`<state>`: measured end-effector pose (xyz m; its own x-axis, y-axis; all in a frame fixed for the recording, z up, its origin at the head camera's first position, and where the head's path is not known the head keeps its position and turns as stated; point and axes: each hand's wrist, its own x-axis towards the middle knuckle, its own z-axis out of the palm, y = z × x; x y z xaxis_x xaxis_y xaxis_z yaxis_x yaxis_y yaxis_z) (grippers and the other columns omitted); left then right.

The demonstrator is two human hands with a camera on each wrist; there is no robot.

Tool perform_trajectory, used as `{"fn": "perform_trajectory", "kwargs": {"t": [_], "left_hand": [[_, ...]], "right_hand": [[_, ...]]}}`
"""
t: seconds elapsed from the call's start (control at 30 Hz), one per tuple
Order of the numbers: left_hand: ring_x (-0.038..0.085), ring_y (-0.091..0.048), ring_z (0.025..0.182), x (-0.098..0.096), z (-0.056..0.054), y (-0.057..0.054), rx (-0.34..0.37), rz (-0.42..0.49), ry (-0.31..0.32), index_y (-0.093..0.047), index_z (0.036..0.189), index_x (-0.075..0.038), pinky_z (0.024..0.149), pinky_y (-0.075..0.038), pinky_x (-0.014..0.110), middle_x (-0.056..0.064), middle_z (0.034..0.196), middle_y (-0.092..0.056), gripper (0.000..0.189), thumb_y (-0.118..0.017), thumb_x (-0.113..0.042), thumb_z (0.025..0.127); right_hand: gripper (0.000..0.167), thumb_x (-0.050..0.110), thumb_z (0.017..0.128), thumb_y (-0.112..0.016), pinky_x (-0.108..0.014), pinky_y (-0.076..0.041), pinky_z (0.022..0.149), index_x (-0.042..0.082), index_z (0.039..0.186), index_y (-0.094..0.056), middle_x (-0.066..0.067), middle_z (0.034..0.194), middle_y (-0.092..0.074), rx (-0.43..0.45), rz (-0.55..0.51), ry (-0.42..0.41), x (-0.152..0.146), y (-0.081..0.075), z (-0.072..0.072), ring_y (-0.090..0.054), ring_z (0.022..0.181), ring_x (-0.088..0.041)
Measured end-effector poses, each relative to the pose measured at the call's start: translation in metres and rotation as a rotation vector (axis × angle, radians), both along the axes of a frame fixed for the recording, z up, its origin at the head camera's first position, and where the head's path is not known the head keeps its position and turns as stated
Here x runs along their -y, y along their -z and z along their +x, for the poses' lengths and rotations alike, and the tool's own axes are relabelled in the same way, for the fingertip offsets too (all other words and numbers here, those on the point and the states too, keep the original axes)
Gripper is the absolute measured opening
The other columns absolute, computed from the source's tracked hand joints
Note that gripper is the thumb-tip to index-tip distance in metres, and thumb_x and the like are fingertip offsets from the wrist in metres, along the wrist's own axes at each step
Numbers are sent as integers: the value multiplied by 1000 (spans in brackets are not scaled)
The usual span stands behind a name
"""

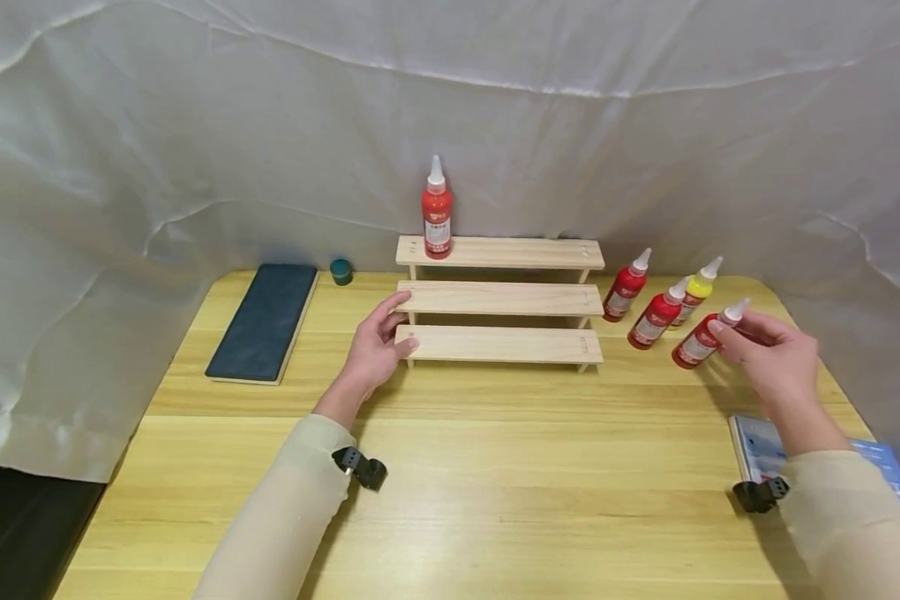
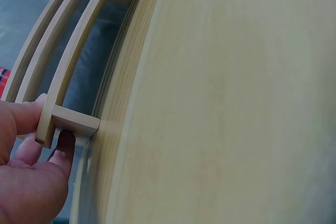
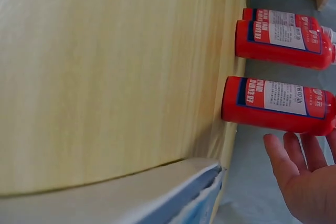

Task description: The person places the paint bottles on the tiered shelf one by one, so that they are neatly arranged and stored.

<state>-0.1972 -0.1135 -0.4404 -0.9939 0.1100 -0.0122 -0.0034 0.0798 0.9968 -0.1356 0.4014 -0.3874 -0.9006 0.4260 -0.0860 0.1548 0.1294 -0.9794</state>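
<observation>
A three-tier wooden stand (image 1: 498,298) sits at the back of the table. My left hand (image 1: 375,346) grips its left end, with the thumb on the lowest board (image 2: 65,74) and fingers beneath it. One red squeeze bottle (image 1: 437,221) with a pointed white cap stands on the top tier. To the right, my right hand (image 1: 776,358) pinches a red squeeze bottle (image 1: 696,346) near its cap, thumb in front; its other fingers (image 3: 295,153) extend beside it. Close by stand two more red bottles (image 1: 652,323) (image 1: 624,293) and a yellow-topped one (image 1: 699,288).
A dark rectangular board (image 1: 262,325) lies at the left, with a small green round container (image 1: 341,271) near it. A blue-covered book (image 1: 757,446) lies under the right forearm. Grey cloth (image 1: 495,117) hangs behind the table.
</observation>
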Motion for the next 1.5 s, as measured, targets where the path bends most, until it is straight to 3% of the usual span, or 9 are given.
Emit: {"fn": "perform_trajectory", "kwargs": {"t": [0.13, 0.5, 0.8, 1.03, 1.5], "left_hand": [[21, -50, 129, -1, -1, 1, -4, 6, 5, -51, 146, -29, 106, -39, 38, 8, 139, -57, 77, -66, 17, 86], [20, -49, 129, 0, 1, 1, -6, -3, 2, -51, 145, -30, 108, -37, 39, 8, 141, -56, 76, -67, 16, 87], [18, -47, 131, 1, 0, 2, -12, -18, -2, -52, 145, -33, 109, -34, 37, 6, 142, -55, 75, -67, 14, 88], [18, -48, 130, 1, -2, 2, -20, -13, 8, -51, 145, -33, 107, -37, 37, 6, 142, -56, 75, -66, 14, 89], [19, -50, 128, 1, 0, 2, -19, 0, 11, -51, 145, -31, 105, -39, 37, 7, 141, -56, 74, -66, 15, 89]], "right_hand": [[45, 23, 76, -88, -23, -56, 63, 13, 118, -74, 6, 101, -65, -32, -79, 6, 1, 2, 0, -63, 86, -4], [57, 22, 75, -88, -26, -56, 59, 8, 127, -70, 0, 107, -62, -60, -158, 56, 0, -2, 5, -60, 92, -10], [54, 19, 76, -87, -27, -56, 58, 11, 127, -71, 1, 108, -64, -100, -186, 81, -4, -23, 14, -60, 95, -10], [53, 22, 78, -85, -23, -55, 57, 9, 127, -70, -1, 113, -59, -156, -128, 94, -2, -41, 16, -55, 100, -12], [42, 8, 80, -82, -24, -55, 58, -1, 120, -71, -5, 108, -66, -348, -137, 14, 16, -82, 11, -62, 100, -14]]}}
